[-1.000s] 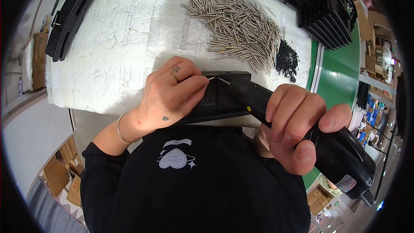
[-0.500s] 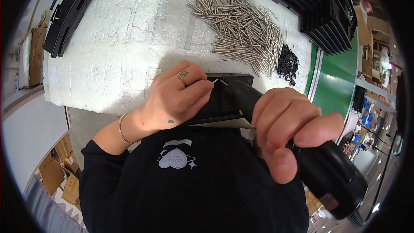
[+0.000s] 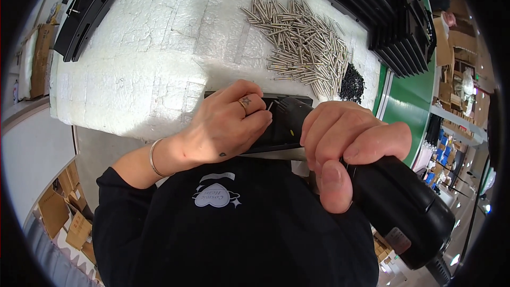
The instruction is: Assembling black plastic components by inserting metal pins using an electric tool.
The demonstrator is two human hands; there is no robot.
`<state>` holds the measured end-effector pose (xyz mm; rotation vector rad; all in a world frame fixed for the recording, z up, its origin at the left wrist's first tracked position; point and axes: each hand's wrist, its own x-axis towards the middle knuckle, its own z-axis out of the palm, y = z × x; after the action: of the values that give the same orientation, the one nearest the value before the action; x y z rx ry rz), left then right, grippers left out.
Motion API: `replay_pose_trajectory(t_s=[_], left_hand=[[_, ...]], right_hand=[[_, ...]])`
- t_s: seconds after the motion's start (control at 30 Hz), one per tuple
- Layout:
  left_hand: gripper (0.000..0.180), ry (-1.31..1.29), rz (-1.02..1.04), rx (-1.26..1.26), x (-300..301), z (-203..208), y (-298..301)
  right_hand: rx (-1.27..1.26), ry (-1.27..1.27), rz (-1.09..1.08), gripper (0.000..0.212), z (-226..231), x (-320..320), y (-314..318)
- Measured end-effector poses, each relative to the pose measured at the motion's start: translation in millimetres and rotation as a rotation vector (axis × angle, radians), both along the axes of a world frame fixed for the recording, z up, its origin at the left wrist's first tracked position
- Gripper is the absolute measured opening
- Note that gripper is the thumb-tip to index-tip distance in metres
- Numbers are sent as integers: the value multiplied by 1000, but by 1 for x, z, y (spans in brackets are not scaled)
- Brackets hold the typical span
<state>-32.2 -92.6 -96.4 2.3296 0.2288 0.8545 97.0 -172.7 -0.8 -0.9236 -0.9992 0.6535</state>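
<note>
My left hand (image 3: 226, 119) is closed in a pinch on a slim silver metal pin (image 3: 271, 105), only its tip showing past the fingers. Below it lies a black panel (image 3: 273, 134) at the near edge of the table, partly covered by both hands. My right hand (image 3: 353, 149) wraps round a black electric screwdriver (image 3: 404, 207), its nose pointing left toward the pin. The nose is right beside my left fingertips; whether the bit touches the pin or a screw is hidden.
A heap of metal pins (image 3: 303, 42) lies beyond my hands, with a small pile of black screws (image 3: 351, 84) at its right. Black panels (image 3: 398, 37) are stacked at the far right. Another black part (image 3: 87, 18) sits far left on the white padded table cover (image 3: 143, 64).
The screwdriver's nose has come left, closer to my left fingers, and less of its bit shows. My left hand has shifted slightly right. The whole view has moved a little.
</note>
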Motion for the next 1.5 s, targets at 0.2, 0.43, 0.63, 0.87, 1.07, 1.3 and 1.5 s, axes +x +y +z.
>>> replay_pose_trajectory(t_s=[0.2,0.43,0.63,0.87,1.07,1.3,1.5], left_hand=[[15,80,-44,27,-1,4,2],[83,467,4,103,-6,40,-5],[77,-62,-384,-1451,-58,54,82],[60,-42,399,-800,-123,121,192],[79,470,756,33,-136,93,234],[115,714,729,234,-140,70,215],[118,774,820,117,-147,66,202]], right_hand=[[-35,-103,53,29,-2,11,0],[405,59,-77,48,23,61,-38],[340,149,-406,27,19,81,-81],[242,193,-496,26,-2,81,-85],[245,203,-454,26,-5,80,-79],[228,217,-502,29,-10,80,-84],[226,262,-472,30,-15,78,-81]])
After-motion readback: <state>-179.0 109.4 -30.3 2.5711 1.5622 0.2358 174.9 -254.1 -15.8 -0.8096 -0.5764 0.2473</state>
